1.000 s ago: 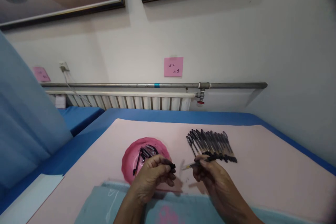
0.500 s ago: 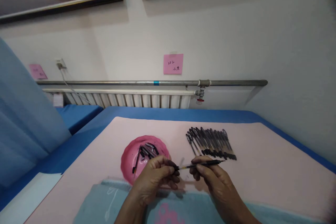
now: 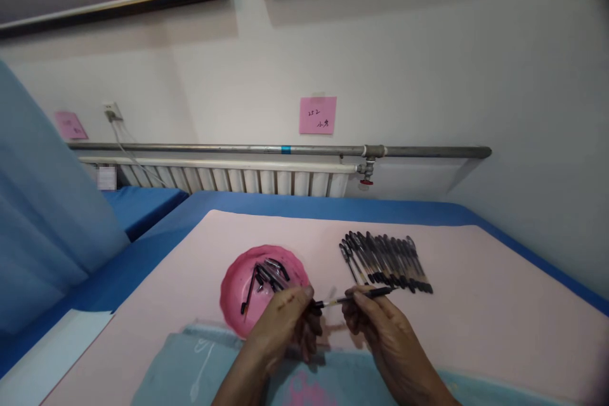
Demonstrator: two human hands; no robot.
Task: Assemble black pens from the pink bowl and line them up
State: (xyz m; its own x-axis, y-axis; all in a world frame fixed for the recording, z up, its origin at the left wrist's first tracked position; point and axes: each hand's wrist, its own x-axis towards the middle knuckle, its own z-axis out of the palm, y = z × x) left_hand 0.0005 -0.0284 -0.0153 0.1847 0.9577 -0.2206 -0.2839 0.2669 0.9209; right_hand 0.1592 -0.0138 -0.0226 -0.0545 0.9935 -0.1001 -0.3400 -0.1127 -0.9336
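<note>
A slim pen (image 3: 334, 301) with a clear barrel and black ends is stretched level between my hands. The fingers of my left hand (image 3: 290, 317) are closed on its black left end, partly hidden behind my thumb. My right hand (image 3: 378, 323) pinches the barrel near the black right end, which points right. Left of the pen sits a pink scalloped bowl (image 3: 228, 285) holding several black pen parts (image 3: 271, 276). Beyond my right hand a row of several clear-barrelled black pens (image 3: 385, 260) lies side by side. Dark stains mark my fingertips.
A pink sheet (image 3: 499, 304) covers the blue table (image 3: 333, 203). A light-blue cloth (image 3: 176, 361) lies at the near edge under my forearms. White paper (image 3: 57, 349) is at the left, beside a blue curtain (image 3: 42, 216). A radiator (image 3: 266, 181) and pipe run along the wall.
My left hand has turned, its thumb shifting up over the pen's left end. The pen and my right hand have moved slightly left. The view has shifted a little.
</note>
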